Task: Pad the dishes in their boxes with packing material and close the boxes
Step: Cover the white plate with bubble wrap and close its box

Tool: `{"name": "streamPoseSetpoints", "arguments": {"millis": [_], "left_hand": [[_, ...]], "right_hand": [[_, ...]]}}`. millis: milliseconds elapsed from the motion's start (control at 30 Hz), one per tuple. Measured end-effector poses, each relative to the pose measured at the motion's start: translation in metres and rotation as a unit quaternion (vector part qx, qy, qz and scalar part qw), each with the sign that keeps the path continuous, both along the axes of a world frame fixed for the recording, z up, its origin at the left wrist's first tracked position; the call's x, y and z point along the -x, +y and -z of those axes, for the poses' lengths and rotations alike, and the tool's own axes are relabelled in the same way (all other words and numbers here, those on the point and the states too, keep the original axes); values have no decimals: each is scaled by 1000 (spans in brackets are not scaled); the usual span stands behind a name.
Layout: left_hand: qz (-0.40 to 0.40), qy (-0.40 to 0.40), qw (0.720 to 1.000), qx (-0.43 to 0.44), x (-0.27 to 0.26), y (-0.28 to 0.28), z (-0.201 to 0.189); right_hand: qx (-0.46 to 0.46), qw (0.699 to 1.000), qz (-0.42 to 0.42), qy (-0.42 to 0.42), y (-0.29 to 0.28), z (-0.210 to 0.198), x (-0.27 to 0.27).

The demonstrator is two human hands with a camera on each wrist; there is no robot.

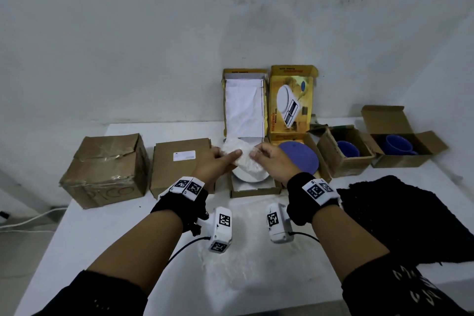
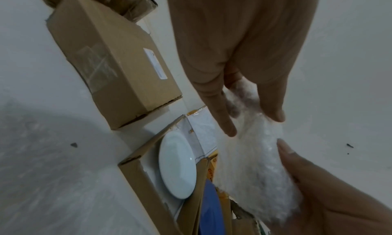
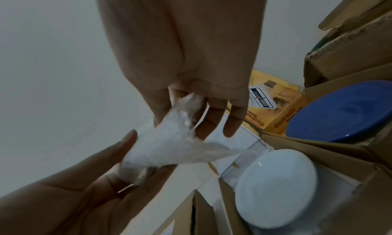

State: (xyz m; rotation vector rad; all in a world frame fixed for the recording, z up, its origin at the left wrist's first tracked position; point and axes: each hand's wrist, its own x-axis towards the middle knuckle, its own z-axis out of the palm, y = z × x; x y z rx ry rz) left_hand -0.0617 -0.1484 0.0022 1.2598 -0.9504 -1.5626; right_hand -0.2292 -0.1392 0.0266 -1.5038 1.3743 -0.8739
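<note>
White table [image 1: 107,226] against a wall. Across it: two closed cartons [image 1: 179,164] at left, then four open boxes. Nearest to centre, open box [image 1: 252,190] with white plate [image 1: 250,176] inside; beside it a blue plate [image 1: 300,155]; further right, two blue cups [image 1: 347,149]. Held above the white plate: bubble wrap [image 1: 243,158], left hand [image 1: 218,161] and right hand [image 1: 272,161] both pinching it, close together. Step in hand, likely: padding the white plate. Next: spread and lower wrap over plate, tuck in, fold lid down.
</note>
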Motion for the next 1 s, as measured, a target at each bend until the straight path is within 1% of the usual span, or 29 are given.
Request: {"name": "streamPoseSetpoints", "arguments": {"millis": [67,133,233,300,433,533,600,700,767,833,900,933,1000], "left_hand": [[-13,18,1000,-2,4,-4,2],[-20,27,999,-2,10,-9,6],[-32,7,999,5,21,-16,10],[-24,-13,999,30,26,-22,15],[45,-107,989,96,28,-41,22],[91,-123,984,86,32,-56,21],[104,-146,981,78,34,-64,22],[73,-171,981,63,38,-75,29],[48,-182,980,64,42,-81,35],[2,-243,968,70,45,-85,43],[-40,-305,949,64,46,-87,51],[-44,-339,938,59,45,-88,56],[-25,-428,902,48,42,-88,68]], "right_hand": [[4,999,39,10,-7,9,3],[11,998,54,18,-14,18,9],[-5,1000,19,-1,-24,27,20],[-25,1000,-8,-14,-34,31,27],[-57,995,-78,-13,-57,36,39],[-62,988,-141,27,-74,36,49],[-59,985,-159,40,-84,38,53],[-89,982,-164,10,-99,45,58],[-95,983,-156,27,-111,51,58],[-71,989,-117,55,-124,54,57],[-25,994,-55,90,-141,57,60],[4,993,-31,112,-150,60,62],[57,987,-21,148,-165,67,67]]}}
